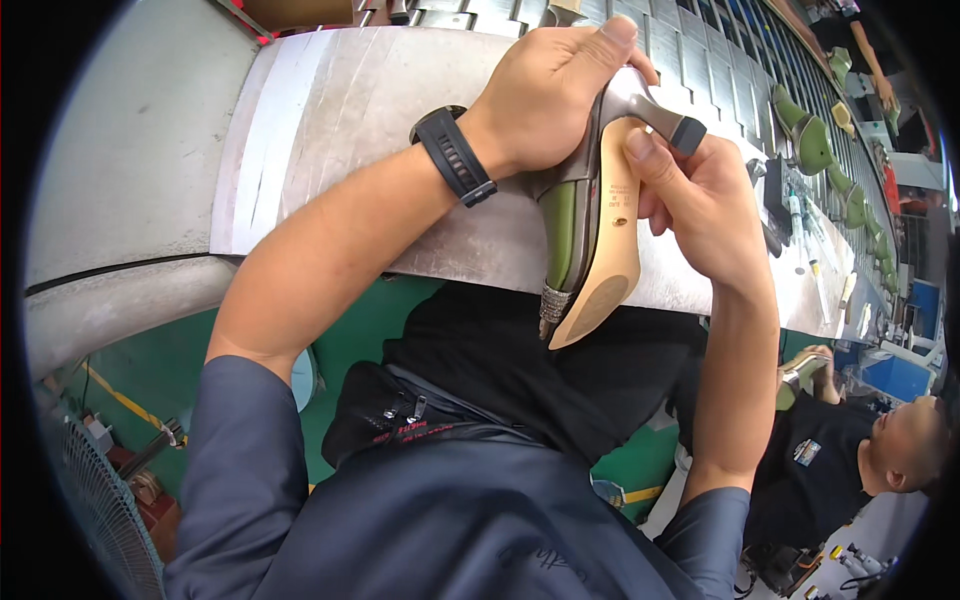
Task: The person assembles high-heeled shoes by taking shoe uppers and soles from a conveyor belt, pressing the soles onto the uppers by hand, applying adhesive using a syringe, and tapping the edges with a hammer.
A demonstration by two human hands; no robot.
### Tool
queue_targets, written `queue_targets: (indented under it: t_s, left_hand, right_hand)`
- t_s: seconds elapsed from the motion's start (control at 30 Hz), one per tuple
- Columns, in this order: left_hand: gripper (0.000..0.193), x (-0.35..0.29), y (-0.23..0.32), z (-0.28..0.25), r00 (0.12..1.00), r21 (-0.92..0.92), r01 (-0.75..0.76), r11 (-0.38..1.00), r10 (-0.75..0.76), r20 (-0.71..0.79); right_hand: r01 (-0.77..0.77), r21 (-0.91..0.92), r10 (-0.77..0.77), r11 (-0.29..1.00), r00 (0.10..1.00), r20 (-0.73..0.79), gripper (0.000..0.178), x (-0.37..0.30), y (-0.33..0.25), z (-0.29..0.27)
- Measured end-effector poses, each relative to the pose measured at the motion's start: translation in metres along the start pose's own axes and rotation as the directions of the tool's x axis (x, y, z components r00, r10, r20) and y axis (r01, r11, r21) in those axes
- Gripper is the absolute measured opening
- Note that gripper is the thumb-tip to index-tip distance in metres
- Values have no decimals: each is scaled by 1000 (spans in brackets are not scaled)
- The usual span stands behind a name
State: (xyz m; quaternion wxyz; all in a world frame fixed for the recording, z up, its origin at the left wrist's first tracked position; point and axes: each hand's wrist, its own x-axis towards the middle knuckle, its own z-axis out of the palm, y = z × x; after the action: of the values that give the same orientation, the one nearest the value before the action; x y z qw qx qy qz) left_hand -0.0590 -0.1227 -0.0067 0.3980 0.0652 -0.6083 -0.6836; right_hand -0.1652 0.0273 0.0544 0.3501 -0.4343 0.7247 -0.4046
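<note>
High-heeled shoe (600, 215), toe toward 6 o'clock: steady with left hand (548, 100) gripping at 11, right hand (705, 195) gripping at 3 (thumb on sole (615, 240), no scuffing).

Light: bright, even. Sheen: pale, across my table (370, 95); glints on the far slats (690, 50). Shadow: soft, beneath my left forearm (350, 215). Focus: shoe (612, 225) crisp; worker's head (912, 440), right, blurred. Edges: bowed, black-rimmed; fan (98, 500), near left, curved.

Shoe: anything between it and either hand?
Nothing visible. The left hand grips the green-sided shoe around its heel end, and the right hand has its thumb directly against the tan sole.
</note>
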Motion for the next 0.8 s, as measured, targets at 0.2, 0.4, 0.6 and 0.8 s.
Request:
queue_targets:
  t_s: [0.2,0.4,0.6,0.8]
  left_hand:
    - [60,-3,-3,-6,999,212,-33,977,29,25]
    - [54,-9,7,-6,998,54,-47,997,44,47]
    - [55,-7,9,-5,999,82,24,996,-26,26]
    - [57,-10,-7,-3,999,-17,-36,999,36,-27]
  right_hand:
    - [11,-129,-6,992,999,36,47,3,-15,3]
    - [15,-158,-18,987,1000,-20,40,4,-23,14]
    - [51,-180,-62,982,997,-54,36,4,-20,16]
    - [-2,-128,16,992,994,110,36,-2,-17,0]
